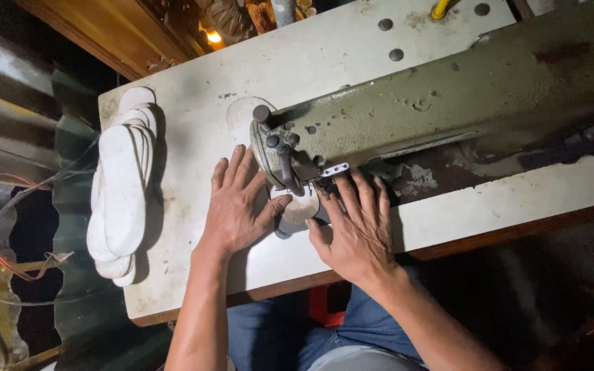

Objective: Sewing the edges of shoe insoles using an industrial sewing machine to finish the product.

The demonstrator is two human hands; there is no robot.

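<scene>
While both hands lie flat with fingers spread, gripping nothing, the left hand (236, 206) and right hand (353, 227) press a pale insole piece (300, 208) under the olive sewing machine (407, 117); a stack of white insoles (122, 192) lies well apart, far left on the table (194, 103).

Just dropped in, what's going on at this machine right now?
A person sits at an olive-green industrial sewing machine on a worn white table. Both hands press flat on a pale, insole-shaped piece under the machine's head: the left hand on its left side, the right hand on its right, fingers beside the needle area. A stack of white insoles lies at the table's left edge.
</scene>
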